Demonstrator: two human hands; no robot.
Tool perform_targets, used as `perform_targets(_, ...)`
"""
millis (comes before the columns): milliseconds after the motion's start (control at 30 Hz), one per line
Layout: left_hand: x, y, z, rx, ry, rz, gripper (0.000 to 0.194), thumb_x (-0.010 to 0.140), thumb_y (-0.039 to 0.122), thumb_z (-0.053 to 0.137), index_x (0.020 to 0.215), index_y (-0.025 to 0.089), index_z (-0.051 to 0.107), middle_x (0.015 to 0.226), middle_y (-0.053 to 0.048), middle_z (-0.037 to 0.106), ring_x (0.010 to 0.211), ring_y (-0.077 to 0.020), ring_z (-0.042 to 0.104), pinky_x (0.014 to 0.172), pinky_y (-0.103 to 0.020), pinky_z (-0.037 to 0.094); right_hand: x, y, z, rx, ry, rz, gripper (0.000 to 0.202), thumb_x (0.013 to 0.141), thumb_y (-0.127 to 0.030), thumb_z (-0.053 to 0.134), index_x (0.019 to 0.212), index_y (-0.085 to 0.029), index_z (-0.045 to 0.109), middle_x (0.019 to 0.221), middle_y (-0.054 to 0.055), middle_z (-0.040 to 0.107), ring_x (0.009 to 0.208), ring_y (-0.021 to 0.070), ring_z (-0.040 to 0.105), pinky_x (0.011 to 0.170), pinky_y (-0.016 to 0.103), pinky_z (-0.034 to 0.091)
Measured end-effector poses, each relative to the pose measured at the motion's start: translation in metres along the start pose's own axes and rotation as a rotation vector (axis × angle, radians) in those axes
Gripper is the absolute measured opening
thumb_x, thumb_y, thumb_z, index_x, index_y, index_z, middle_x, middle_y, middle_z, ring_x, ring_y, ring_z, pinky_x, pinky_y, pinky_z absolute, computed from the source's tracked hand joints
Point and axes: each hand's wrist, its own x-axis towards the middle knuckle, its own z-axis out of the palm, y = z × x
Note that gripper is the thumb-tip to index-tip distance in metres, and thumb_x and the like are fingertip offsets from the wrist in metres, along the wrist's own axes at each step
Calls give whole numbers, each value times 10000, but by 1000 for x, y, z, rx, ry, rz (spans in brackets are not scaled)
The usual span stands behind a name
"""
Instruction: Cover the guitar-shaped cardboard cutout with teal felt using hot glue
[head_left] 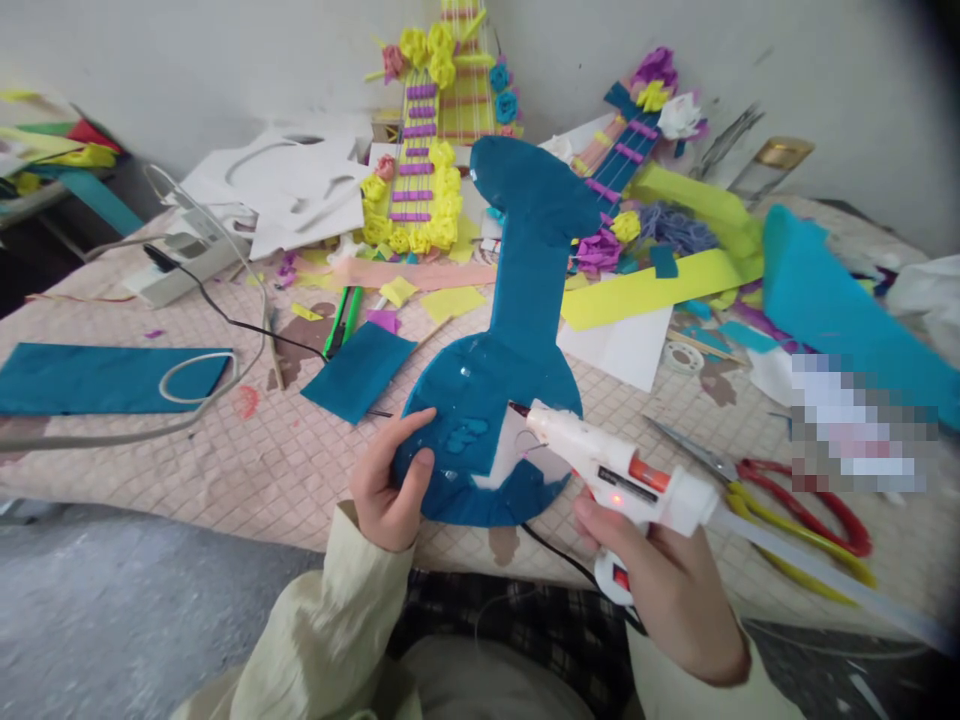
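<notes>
A blue paper-covered cutout (526, 290) with a round base, a long neck and a wide top stands out in the middle. My left hand (394, 480) grips the left edge of its round part, thumb on the front. In my right hand (660, 570) is a white glue gun (615, 465) with a small red light and a long clear glue stick at its back. The nozzle is at an uncovered white patch (517, 450) on the round part; whether it touches is unclear. Shiny glue marks show on the blue paper.
Red and yellow-handled scissors (731, 470) lie right of the glue gun. Blue paper pieces (358, 372) and a green cutter (345, 318) lie left. A power strip (187, 265) with cables is farther left. Decorated yellow pieces (420, 150), paper strips and white board (285, 190) stand behind.
</notes>
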Motion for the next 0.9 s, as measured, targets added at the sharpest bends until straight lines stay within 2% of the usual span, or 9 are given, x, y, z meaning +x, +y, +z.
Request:
perform_targets(300,-1,-1,0,32,17,-36,293,801,169,516,1074,250,588,1048,-10,624,1002,-177,553,879,-321,455,2,-2,0,-41,-28,5,270,711,-393,561,530,-208,486,435,-18,461,533,163,522,469,247,405)
perform_targets(433,1,4,2,10,60,-76,270,799,184,522,1050,244,600,1032,-18,631,986,-193,560,886,-348,454,1,-2,0,-76,-42,-25,230,717,-401,552,588,-212,534,412,-23,443,483,165,511,440,258,402)
perform_targets(600,3,4,3,6,80,-92,260,796,193,524,1040,235,603,1027,-20,631,971,-200,561,882,-362,450,-1,-1,-3,-128,-79,-34,194,718,-395,557,688,-204,578,412,-35,435,393,129,432,367,245,346)
perform_targets(900,4,1,2,-6,62,-65,288,803,170,513,1076,233,580,1061,-11,618,973,-175,559,867,-318,443,-14,5,0,-154,-74,36,251,703,-432,565,736,-188,616,460,-23,471,419,128,433,394,246,358)
